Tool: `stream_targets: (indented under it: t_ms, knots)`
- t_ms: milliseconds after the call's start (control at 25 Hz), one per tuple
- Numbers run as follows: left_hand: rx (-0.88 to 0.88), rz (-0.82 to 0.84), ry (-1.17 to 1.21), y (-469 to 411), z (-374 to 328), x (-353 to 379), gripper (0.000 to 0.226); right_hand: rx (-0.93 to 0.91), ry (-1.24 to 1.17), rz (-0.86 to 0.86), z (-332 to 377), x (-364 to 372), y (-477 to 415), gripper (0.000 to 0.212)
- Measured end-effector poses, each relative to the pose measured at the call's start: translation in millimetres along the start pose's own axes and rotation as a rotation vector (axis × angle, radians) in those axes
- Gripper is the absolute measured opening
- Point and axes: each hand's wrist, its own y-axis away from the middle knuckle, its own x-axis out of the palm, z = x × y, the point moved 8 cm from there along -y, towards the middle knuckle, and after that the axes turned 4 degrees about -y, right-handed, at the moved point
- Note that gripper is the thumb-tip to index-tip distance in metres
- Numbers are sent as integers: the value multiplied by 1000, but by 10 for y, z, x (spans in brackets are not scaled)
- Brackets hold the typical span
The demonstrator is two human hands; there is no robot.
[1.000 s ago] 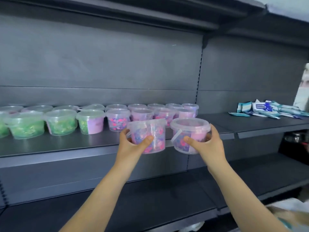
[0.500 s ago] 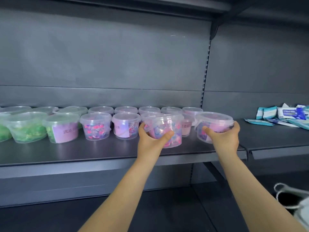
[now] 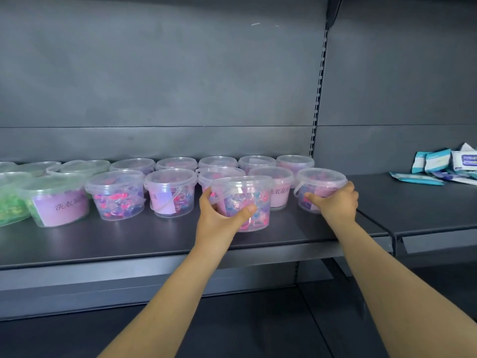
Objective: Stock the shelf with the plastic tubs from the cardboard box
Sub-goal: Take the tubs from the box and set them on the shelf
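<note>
Dark grey back panel filling the view from 9 through 12 to 3 o'clock. Below it, long grey shelf running from 9 toward 3 o'clock, with a second shelf section butted against its 3 o'clock end and a lower shelf at 6 o'clock.

On the long shelf, two rows of clear lidded plastic tubs: green-filled tubs at the 9 o'clock end, pink-and-blue fillings from there to the centre.

Two bare forearms stretched up from 6 o'clock.

Left hand wrapped round the left-hand tub at centre, thumb pressed across the front wall, fingers curled round the 9 o'clock side. Placed forward of the front row, at its 6 o'clock. Resting on the shelf or just above it: cannot tell.

Right hand gripping the right-hand tub, thumb across the front, fingers curled round the 3 o'clock side. In line with the front row, at that row's 3 o'clock end, just beside its neighbour.

White-and-teal packets heaped at 3 o'clock on the second shelf section, well apart from the tubs.
</note>
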Motion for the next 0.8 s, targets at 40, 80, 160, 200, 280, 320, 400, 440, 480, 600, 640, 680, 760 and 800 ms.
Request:
stream_targets:
  t_ms: [40,80,160,200,280,320,400,440,480,600,640,680,760,800]
  knots:
    - [2,-2,1,-18,3,7,97,-4,21,11,2,45,-72,102]
    - [5,-1,3,-31,8,17,96,-5,34,22,-4,92,-135,101]
    - [13,-3,-2,-43,6,41,94,4,35,35,-28,169,-214,100]
    - [18,-4,-5,-43,1,51,93,5,36,36,-33,195,-230,101]
    - [24,-5,-5,-49,0,62,92,22,39,46,-46,233,-272,106]
    - [23,-7,-3,-46,3,62,93,45,42,66,-60,249,-290,110]
    - [14,-11,0,-19,-1,61,93,124,76,129,-103,263,-280,111]
    - [14,-13,4,-1,-6,58,92,172,103,140,-109,219,-239,104]
    - [15,-11,10,19,-10,61,91,194,118,130,-73,138,-175,92]
    - [21,29,37,81,-55,149,90,95,-65,96,163,-149,171,56]
    - [18,46,38,94,-72,211,91,66,-215,135,233,-202,341,45]
    - [16,67,36,101,-88,292,93,53,-372,203,298,-231,533,35]
    - [24,134,40,117,-121,521,99,17,-561,319,428,-266,856,22]
    - [36,171,47,124,-126,656,102,-6,-604,347,465,-279,953,22]
